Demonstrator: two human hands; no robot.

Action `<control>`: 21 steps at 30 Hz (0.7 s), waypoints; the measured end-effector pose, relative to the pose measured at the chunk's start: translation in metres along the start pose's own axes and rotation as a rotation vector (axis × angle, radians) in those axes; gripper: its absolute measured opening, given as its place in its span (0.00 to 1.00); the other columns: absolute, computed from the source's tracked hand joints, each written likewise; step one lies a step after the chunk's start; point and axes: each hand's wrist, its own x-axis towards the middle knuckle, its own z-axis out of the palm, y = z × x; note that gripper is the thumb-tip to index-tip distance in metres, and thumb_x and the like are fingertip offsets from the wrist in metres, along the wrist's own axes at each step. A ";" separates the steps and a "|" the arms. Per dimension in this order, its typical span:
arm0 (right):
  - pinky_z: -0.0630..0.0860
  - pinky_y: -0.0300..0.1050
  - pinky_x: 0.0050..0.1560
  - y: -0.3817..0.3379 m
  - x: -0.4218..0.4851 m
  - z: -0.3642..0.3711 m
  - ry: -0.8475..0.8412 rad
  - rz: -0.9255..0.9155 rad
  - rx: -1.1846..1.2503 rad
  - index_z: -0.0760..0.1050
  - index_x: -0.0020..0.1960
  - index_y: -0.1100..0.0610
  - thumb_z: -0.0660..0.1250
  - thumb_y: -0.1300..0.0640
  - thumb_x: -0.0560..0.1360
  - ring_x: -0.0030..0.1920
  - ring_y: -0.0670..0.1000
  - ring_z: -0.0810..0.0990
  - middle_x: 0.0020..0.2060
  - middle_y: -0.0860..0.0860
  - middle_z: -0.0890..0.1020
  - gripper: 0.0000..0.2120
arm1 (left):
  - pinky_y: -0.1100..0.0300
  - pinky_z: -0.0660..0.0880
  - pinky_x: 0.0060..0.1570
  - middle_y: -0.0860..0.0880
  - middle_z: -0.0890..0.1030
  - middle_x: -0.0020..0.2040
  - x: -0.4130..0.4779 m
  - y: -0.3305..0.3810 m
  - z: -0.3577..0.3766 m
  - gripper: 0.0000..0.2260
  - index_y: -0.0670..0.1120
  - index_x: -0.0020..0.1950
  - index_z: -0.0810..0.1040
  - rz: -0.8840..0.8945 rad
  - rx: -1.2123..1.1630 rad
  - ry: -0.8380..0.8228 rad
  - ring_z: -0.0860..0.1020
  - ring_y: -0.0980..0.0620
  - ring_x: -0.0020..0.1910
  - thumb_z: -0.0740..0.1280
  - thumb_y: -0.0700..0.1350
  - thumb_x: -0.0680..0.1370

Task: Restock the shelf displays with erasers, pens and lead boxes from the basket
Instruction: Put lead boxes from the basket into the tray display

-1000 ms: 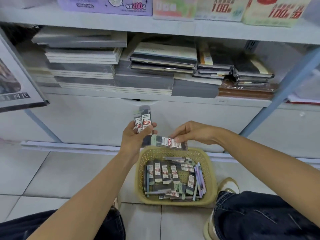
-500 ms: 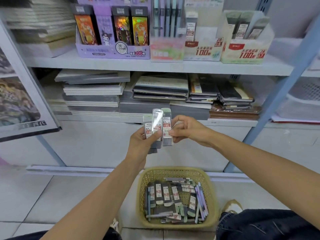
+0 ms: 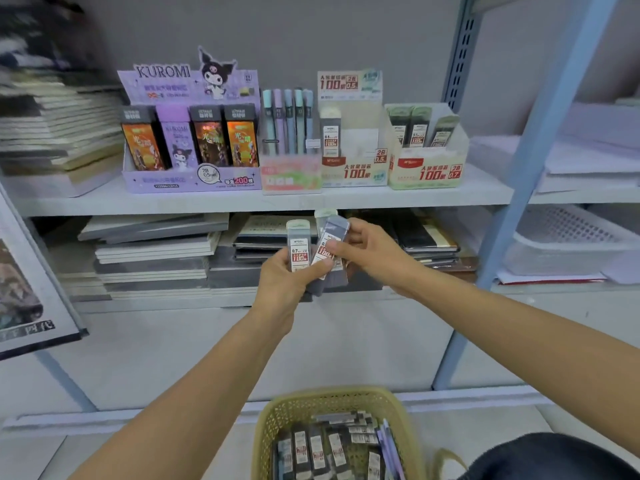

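Observation:
My left hand (image 3: 287,282) grips a fan of lead boxes (image 3: 298,249) upright in front of the lower shelf. My right hand (image 3: 370,252) pinches the rightmost lead box (image 3: 333,233) of that fan, tilted, thumb on its label. Below, a yellow woven basket (image 3: 277,420) on the floor holds several more lead boxes and some pens. On the upper shelf stand a 0.5 lead display (image 3: 353,168) with one box in it, a 0.7 lead display (image 3: 427,171) with three boxes, a pen display (image 3: 289,174) and a purple Kuromi display (image 3: 190,180).
Stacks of notebooks (image 3: 156,258) fill the lower shelf behind my hands. A blue shelf upright (image 3: 540,150) rises on the right, with white trays (image 3: 568,251) beyond it. A framed poster (image 3: 24,299) leans at the left. My knee shows at the bottom right.
The view has tilted up from the basket to the upper shelf. Both hands rose with the lead boxes, and my right hand now pinches one box of the fan at a tilt.

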 end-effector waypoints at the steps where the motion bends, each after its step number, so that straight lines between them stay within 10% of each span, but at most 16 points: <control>1: 0.82 0.42 0.45 -0.003 0.001 -0.005 0.040 -0.004 0.022 0.73 0.59 0.48 0.70 0.54 0.76 0.49 0.45 0.83 0.53 0.47 0.83 0.13 | 0.62 0.76 0.30 0.52 0.85 0.41 0.002 0.005 0.005 0.13 0.51 0.50 0.80 0.019 0.014 -0.002 0.83 0.55 0.37 0.77 0.43 0.69; 7: 0.82 0.50 0.45 -0.040 -0.001 -0.061 0.013 -0.038 0.008 0.66 0.69 0.54 0.71 0.61 0.75 0.51 0.51 0.84 0.55 0.54 0.83 0.25 | 0.63 0.77 0.31 0.53 0.86 0.40 0.010 0.040 0.042 0.13 0.53 0.47 0.80 0.112 0.050 -0.102 0.83 0.55 0.35 0.78 0.41 0.68; 21: 0.83 0.50 0.48 -0.121 0.039 -0.246 0.211 -0.097 -0.429 0.66 0.63 0.60 0.65 0.62 0.79 0.49 0.55 0.83 0.50 0.58 0.82 0.15 | 0.62 0.80 0.40 0.49 0.86 0.44 0.056 0.122 0.089 0.05 0.50 0.54 0.78 0.308 -0.016 -0.261 0.82 0.55 0.40 0.64 0.42 0.80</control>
